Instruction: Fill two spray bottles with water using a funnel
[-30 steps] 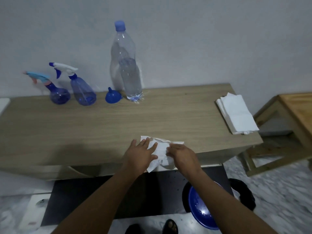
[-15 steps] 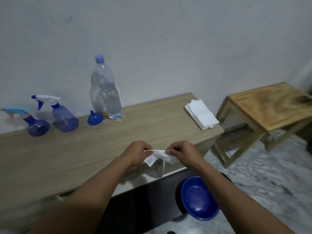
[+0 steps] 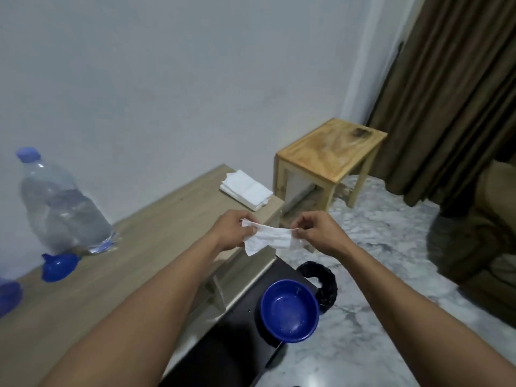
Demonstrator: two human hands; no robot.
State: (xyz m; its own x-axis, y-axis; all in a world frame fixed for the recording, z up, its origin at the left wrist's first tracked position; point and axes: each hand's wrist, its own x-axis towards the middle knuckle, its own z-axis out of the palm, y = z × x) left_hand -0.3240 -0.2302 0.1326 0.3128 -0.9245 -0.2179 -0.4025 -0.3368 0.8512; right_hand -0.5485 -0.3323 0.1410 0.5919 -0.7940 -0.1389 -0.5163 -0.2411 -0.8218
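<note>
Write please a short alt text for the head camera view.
Both hands, left and right, hold a crumpled white tissue stretched between them, past the table end. Behind: water bottle, blue funnel.

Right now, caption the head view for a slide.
Both hands, left hand and right hand, stretch a tissue above the table edge.

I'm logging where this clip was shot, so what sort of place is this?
Probably a room in a home: brown curtain along the right wall, small wooden side table on a marble-patterned floor, and a plain wooden tabletop serving as the work surface.
</note>
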